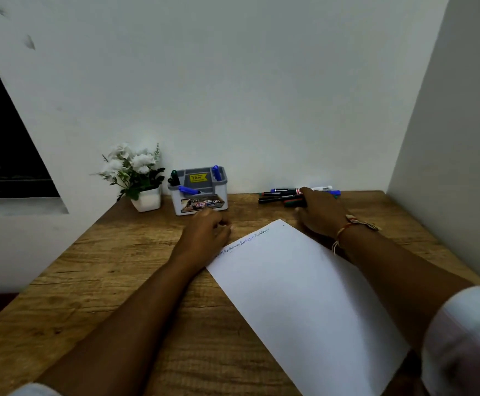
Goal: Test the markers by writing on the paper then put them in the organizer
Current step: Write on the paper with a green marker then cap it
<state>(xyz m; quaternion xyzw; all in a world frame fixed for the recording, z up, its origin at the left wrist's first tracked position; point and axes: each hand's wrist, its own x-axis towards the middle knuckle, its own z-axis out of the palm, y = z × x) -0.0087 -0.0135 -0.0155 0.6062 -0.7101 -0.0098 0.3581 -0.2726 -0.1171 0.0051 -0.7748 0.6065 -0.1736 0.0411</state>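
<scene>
Right hand (320, 211) is laid over the loose markers (281, 195) at the far edge of the bench (118, 281), fingers stretched onto them; whether one is gripped cannot be told. Left hand (208, 230) is rested on the bench, loosely curled with nothing held, at the top corner of the paper (299, 295), where a line of writing is seen. Just beyond it the grey organizer (197, 208) is stood, with a green marker (174, 177) and two blue markers (216, 172) placed in it, beside a potted white-flowered plant (136, 172).

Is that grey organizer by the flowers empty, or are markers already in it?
Not empty: the organizer holds a dark green marker and two blue markers, visible at its rim.
</scene>
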